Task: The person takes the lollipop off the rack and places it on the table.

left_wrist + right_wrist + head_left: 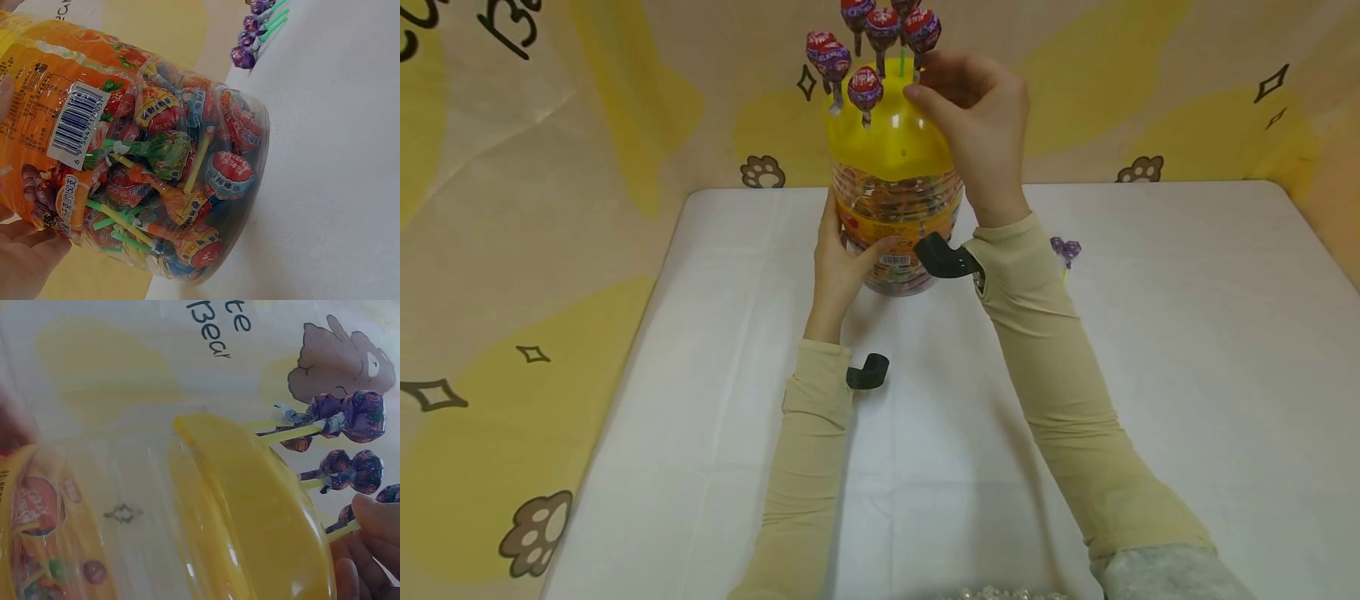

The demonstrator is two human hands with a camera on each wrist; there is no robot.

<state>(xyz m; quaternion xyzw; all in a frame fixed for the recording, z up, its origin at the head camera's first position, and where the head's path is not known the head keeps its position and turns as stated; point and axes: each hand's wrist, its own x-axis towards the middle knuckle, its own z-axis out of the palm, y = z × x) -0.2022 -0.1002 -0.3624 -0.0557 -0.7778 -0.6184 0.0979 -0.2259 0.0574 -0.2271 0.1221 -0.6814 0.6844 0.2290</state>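
Note:
A large clear plastic jar [895, 279] of wrapped lollipops, with an orange label and a yellow domed lid [891, 154], stands tilted on the white table. My left hand [841, 265] holds the jar's lower left side, thumb on the front and fingers behind. The left wrist view shows the packed lollipops [165, 153] through the wall. Several purple-and-red wrapped lollipops [865, 87] stick up from the lid on their sticks. My right hand [981, 117] is at the lid's right side, pinching the stick of a lollipop [922, 32] between thumb and fingers. The stick's lower end is hidden.
Several purple lollipops [249, 37] with green sticks lie in a row on the white table [1187, 375], right of the jar. A printed yellow-and-cream backdrop [760, 100] rises behind and beside the table. Black curved mounts [868, 372] jut from both sleeves.

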